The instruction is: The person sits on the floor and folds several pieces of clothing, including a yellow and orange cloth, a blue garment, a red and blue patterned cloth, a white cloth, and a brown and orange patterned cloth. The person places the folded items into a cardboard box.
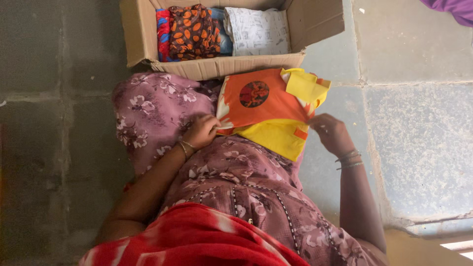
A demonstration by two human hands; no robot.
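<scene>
The folded orange and yellow garment [268, 113] lies on the lap, just before the cardboard box [221, 66], long axis running left to right. The left hand [201, 132] pinches its left edge; the right hand [331, 134] grips its right edge.

Mauve floral-print dress [236, 182] with beaded trim lines, red tie-dye scarf [197, 239] over the chest, thin bangles [350, 158] on both wrists.

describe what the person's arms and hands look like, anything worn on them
Both forearms are bare, with no sleeves in view. The left hand has thin gold-coloured bangles at the wrist. The right hand has several thin, darker bangles at the wrist. No rings can be made out.
</scene>
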